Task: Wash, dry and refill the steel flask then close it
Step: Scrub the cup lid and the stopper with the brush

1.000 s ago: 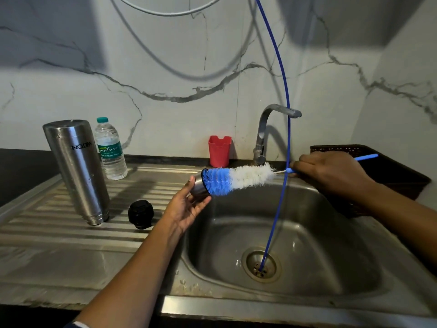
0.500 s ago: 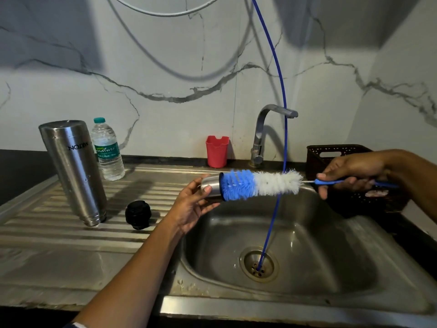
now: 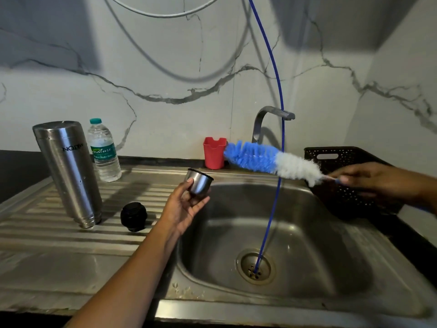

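While I scan from the near edge: one sink, with one blue hose dropping into its drain. One left hand is at the basin's left rim, fingers and thumb half curled round one steel cap, mouth up. On the drainboard sit one black stopper and, just left of it, one steel flask, standing upside down and uncapped. One right hand, blurred, has its fingers closed on the handle of one bottle brush, bristles clear of the cap. Farther back: one water bottle beside the flask, one red holder, one tap, one dark basket.
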The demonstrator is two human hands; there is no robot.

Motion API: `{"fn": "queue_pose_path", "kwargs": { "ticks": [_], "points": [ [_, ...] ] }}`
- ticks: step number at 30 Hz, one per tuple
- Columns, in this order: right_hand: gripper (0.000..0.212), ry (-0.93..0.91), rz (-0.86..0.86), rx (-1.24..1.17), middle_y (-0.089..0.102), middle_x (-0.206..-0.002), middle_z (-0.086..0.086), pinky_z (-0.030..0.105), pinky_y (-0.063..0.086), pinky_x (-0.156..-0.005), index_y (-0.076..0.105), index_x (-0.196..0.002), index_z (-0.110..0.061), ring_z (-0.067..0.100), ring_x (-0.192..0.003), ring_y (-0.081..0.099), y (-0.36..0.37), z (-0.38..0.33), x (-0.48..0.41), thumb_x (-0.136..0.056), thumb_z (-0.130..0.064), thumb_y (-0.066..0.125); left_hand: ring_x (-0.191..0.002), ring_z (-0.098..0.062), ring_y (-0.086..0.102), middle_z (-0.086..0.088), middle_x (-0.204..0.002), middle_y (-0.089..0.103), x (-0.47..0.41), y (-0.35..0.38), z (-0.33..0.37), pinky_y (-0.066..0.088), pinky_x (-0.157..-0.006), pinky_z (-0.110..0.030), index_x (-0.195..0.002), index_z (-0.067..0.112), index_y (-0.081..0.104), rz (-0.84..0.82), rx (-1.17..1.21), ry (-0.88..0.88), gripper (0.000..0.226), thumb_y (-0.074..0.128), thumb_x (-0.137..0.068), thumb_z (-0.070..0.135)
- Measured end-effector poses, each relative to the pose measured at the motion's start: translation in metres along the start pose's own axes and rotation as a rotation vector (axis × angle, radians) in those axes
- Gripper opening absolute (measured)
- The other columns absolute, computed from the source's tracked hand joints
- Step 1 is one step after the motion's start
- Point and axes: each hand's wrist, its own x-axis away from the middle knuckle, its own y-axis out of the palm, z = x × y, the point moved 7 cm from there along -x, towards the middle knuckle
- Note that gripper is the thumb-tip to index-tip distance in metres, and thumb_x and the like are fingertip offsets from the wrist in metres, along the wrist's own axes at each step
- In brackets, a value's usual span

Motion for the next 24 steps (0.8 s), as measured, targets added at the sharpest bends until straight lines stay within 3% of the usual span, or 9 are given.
{"fn": "queue_pose_path", "kwargs": {
  "ticks": [2, 4, 7, 11, 14, 17, 21, 24],
  "points": [
    [0.045, -0.224, 0.098, 0.173, 0.07, -0.08, -0.001, 0.03, 0.052, -0.065, 0.068, -0.105, -0.039, 0.019, -0.069, 0.065, 0.025, -0.01, -0.002, -0.072, -0.068, 0.06, -0.076, -0.027, 0.072, -0.012, -0.086, 0.074, 0.002, 0.003, -0.005, 0.057, -0.072, -0.036, -0.102, 0.011, 0.059, 0.005, 0.003, -0.045, 0.017, 0.052, -0.092, 0.023],
    [0.024, -0.323, 0.212, 0.182, 0.07, -0.081, -0.005, 0.02, 0.05, -0.066, 0.067, -0.1, -0.042, 0.009, -0.072, 0.065, 0.046, -0.007, -0.007, -0.083, -0.056, 0.057, -0.075, -0.028, 0.072, -0.012, -0.086, 0.074, 0.002, 0.001, -0.008, 0.058, -0.069, -0.036, -0.105, 0.009, 0.058, 0.033, 0.006, -0.074, 0.024, 0.053, -0.091, 0.028],
    [0.044, -0.443, 0.327, 0.273, 0.065, -0.092, -0.015, 0.015, 0.045, -0.072, 0.062, -0.107, -0.038, -0.001, -0.087, 0.06, 0.065, -0.006, -0.016, -0.082, -0.068, 0.043, -0.079, -0.027, 0.065, -0.015, -0.092, 0.067, 0.001, -0.004, -0.006, 0.06, -0.06, -0.032, -0.102, 0.007, 0.06, 0.089, 0.036, -0.076, 0.027, 0.057, -0.089, 0.03],
    [0.046, -0.522, 0.413, 0.504, 0.054, -0.089, -0.019, 0.031, 0.049, -0.063, 0.058, -0.119, -0.038, 0.003, -0.078, 0.056, 0.074, 0.004, -0.02, -0.089, -0.062, 0.032, -0.083, -0.027, 0.061, -0.014, -0.094, 0.064, -0.002, -0.005, -0.007, 0.059, -0.056, -0.029, -0.104, 0.008, 0.059, 0.108, 0.069, -0.083, 0.027, 0.058, -0.089, 0.03],
    [0.04, -0.558, 0.442, 0.551, 0.05, -0.089, -0.018, 0.029, 0.05, -0.058, 0.05, -0.126, -0.038, 0.005, -0.075, 0.056, 0.082, 0.004, -0.021, -0.09, -0.05, 0.038, -0.08, -0.029, 0.065, -0.016, -0.094, 0.064, -0.002, -0.003, -0.01, 0.06, -0.061, -0.032, -0.104, 0.009, 0.058, 0.082, 0.089, -0.083, 0.024, 0.054, -0.092, 0.03],
    [0.035, -0.548, 0.46, 0.571, 0.049, -0.088, -0.016, 0.032, 0.048, -0.051, 0.06, -0.121, -0.033, 0.007, -0.07, 0.055, 0.083, 0.003, -0.021, -0.088, -0.035, 0.046, -0.068, -0.027, 0.07, -0.017, -0.084, 0.07, -0.002, -0.001, -0.007, 0.06, -0.061, -0.032, -0.104, 0.008, 0.059, 0.036, 0.096, -0.062, 0.027, 0.057, -0.087, 0.03],
    [0.039, -0.475, 0.488, 0.556, 0.054, -0.09, -0.012, 0.031, 0.045, -0.054, 0.068, -0.113, -0.023, 0.007, -0.069, 0.054, 0.069, 0.019, -0.018, -0.087, -0.039, 0.044, -0.077, -0.031, 0.072, -0.022, -0.092, 0.071, 0.001, 0.002, -0.005, 0.059, -0.059, -0.032, -0.114, 0.004, 0.056, -0.015, 0.106, -0.069, 0.055, 0.071, -0.07, 0.033],
    [0.039, -0.483, 0.519, 0.549, 0.056, -0.089, -0.008, 0.033, 0.046, -0.053, 0.068, -0.113, -0.023, 0.006, -0.068, 0.053, 0.067, 0.018, -0.018, -0.087, -0.04, 0.043, -0.085, -0.036, 0.071, -0.027, -0.101, 0.069, 0.001, 0.006, -0.005, 0.06, -0.063, -0.035, -0.117, 0.002, 0.054, -0.059, 0.129, -0.08, 0.089, 0.093, -0.042, 0.03]
  ]
}}
